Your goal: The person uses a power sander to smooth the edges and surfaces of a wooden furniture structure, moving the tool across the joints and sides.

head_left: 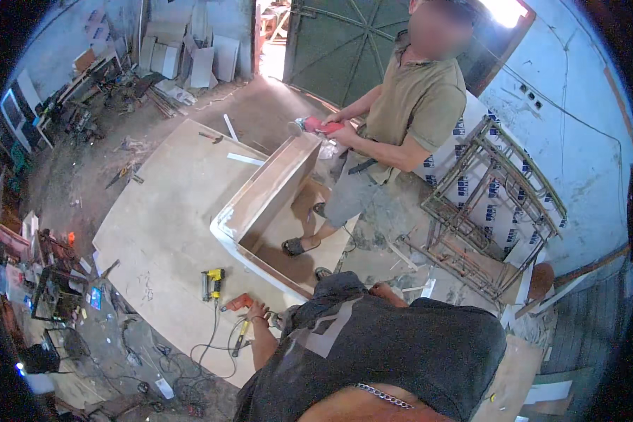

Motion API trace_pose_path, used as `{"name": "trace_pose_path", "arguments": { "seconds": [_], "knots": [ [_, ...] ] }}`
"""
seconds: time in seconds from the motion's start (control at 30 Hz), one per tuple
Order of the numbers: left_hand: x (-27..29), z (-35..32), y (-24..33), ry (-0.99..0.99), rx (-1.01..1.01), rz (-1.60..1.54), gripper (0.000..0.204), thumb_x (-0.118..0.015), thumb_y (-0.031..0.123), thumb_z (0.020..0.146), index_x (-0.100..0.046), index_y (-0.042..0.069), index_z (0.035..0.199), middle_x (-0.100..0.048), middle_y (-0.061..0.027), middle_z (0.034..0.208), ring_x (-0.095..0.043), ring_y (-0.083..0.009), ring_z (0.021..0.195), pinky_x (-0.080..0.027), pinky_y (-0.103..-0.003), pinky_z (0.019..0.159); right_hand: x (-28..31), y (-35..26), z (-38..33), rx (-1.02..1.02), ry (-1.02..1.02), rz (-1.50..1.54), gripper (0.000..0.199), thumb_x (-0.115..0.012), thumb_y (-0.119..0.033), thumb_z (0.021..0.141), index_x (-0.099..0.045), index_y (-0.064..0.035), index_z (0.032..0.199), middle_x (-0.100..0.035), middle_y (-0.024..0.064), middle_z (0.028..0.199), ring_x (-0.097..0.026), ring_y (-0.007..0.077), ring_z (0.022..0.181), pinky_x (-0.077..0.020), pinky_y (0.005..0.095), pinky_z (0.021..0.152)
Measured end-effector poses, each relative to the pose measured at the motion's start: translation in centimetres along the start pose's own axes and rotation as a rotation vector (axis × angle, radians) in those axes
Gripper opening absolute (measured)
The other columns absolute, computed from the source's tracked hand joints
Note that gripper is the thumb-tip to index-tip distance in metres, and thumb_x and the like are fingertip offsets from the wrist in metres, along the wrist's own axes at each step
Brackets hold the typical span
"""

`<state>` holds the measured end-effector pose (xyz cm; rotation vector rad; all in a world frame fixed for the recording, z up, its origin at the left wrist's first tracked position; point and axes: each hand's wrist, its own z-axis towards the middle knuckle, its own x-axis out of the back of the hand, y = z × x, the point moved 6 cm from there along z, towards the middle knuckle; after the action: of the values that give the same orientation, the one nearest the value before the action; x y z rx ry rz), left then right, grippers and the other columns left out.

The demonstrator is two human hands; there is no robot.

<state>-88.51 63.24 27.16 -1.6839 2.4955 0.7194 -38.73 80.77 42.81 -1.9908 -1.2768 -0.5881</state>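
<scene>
Your left hand (258, 310) reaches down and forward from your dark shirt, the forearm bare and nearly straight, ending at the near edge of the big board (169, 225) that lies flat on the floor. The fingers curl down onto a red drill (238, 303) lying on that board, touching its body; whether they are clenched round it or only resting on it cannot be told at this size. Your right hand (381, 289) shows only as a knuckle or wrist just past your right shoulder, beside the near corner of the open box (274, 211); its fingers are hidden, so their state cannot be told.

The drill sits just left of the box's near corner. Left of the drill, also on the board, lies a yellow nailer (212, 281), its cable trailing toward you, and just below the drill is a yellow-handled tool (240, 336).

At the far side of the box a person in an olive shirt (415, 105) leans over it, both arms stretched to a red grinder (316, 126) held at the box's upper edge, one sandalled foot set inside the box.
</scene>
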Motion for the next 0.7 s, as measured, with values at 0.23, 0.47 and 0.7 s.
{"name": "trace_pose_path", "arguments": {
  "seconds": [0.23,0.47,0.7],
  "knots": [
    [-3.2,-1.4,-2.6,-0.072,0.062,0.057,0.047,-0.052,0.039,0.093,-0.039,0.019,0.134,-0.053,-0.0138,0.132,-0.062,-0.0347,0.102,-0.049,-0.045,0.063,1.1,2.1,0.2,-0.017,-0.049,0.125,0.036,-0.063,-0.038,0.082,-0.066,-0.0062,0.099,-0.067,0.0115,0.076,-0.065,0.0255,0.069,-0.0530,0.0419,0.060],
    [-9.3,-5.3,-1.4,-0.067,-0.025,0.525,0.049,-0.038,0.039,0.097,-0.033,0.021,0.142,-0.055,-0.0096,0.132,-0.061,-0.0284,0.105,-0.052,-0.041,0.072,-0.1,2.3,2.4,0.245,0.307,-0.101,0.033,-0.065,-0.039,0.080,-0.070,-0.0091,0.093,-0.068,0.0142,0.080,-0.066,0.0264,0.075,-0.0510,0.0422,0.069],
    [-19.6,-13.0,-2.6,-0.573,-0.607,1.054,0.048,-0.059,0.033,0.089,-0.054,0.004,0.127,-0.065,-0.0096,0.101,-0.061,-0.0222,0.085,-0.049,-0.035,0.070,7.3,-11.8,-5.0,0.370,0.145,1.029,0.057,-0.038,-0.050,0.096,-0.042,-0.0069,0.133,-0.046,0.0124,0.130,-0.048,0.0261,0.114,-0.0370,0.0437,0.097]
  ]
}}
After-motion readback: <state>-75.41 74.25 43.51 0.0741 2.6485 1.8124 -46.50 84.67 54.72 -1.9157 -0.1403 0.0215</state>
